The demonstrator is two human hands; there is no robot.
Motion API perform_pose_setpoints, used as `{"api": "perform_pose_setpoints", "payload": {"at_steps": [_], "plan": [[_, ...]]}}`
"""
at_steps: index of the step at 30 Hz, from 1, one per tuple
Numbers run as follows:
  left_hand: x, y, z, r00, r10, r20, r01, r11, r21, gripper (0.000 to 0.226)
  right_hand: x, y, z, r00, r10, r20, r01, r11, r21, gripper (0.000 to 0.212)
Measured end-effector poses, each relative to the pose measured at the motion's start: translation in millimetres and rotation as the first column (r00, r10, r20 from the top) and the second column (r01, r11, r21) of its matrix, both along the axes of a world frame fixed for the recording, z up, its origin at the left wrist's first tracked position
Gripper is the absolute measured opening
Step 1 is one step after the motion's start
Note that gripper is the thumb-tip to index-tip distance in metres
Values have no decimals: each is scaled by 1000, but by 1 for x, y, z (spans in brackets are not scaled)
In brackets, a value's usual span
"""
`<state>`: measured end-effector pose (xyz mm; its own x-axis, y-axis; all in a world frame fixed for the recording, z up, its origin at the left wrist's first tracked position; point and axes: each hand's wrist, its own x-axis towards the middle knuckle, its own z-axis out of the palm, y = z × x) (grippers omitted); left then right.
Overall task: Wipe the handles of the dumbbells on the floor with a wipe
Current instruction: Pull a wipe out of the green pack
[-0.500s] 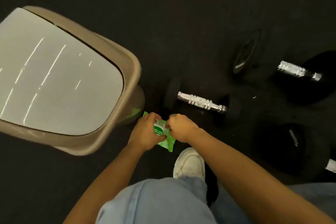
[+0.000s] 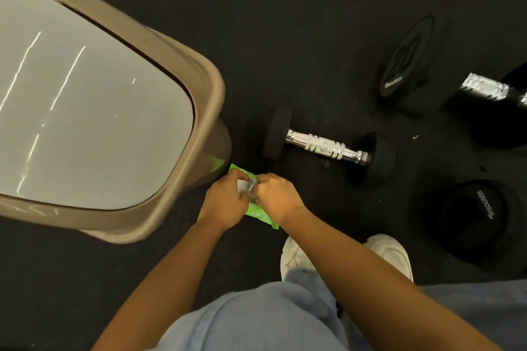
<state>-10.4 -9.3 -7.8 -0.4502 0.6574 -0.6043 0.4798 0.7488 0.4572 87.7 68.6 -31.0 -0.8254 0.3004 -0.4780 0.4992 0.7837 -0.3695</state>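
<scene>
The green wipe packet (image 2: 258, 212) was held between the left hand (image 2: 224, 204) and right hand (image 2: 278, 198), both closed on it beside the bin (image 2: 199, 111). Extraction of a wipe was judged in progress. The nearest dumbbell handle (image 2: 325, 146), untouched on the floor, would be wiped next.

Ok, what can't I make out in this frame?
- Head view: the wipe pack opening is hidden by the left hand and right hand; whether a wipe is out is unclear.
- Far dumbbell: cut off by the right edge.
- Bin: cut off by the left edge.
</scene>
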Motion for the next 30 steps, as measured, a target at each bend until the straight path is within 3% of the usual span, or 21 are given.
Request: {"api": "perform_pose_setpoints", "payload": {"at_steps": [13, 19, 22, 24, 30], "plan": [[0, 2, -1, 998, -55, -33, 55, 998, -12, 29, -6, 0, 0, 997, 61, 43, -62, 998, 7, 32], [-3, 6, -5, 991, -114, -64, 111, 992, -56, 31, -1, 7, 7, 990, -120, 75, 131, 978, -162, 30], [-5, 7, -4, 992, -119, -31, 116, 991, -72, 32, 3, 13, 14, 941, -313, 126, 337, 872, -355, 22], [-6, 8, -3, 994, -106, -28, 103, 991, -85, 33, 8, 19, 16, 931, -338, 137, 362, 814, -455, 15], [2, 9, 0, 991, -105, -81, 99, 992, -74, 30, 24, 31, 27, 849, -527, -34, 440, 743, -505, 13]]}}
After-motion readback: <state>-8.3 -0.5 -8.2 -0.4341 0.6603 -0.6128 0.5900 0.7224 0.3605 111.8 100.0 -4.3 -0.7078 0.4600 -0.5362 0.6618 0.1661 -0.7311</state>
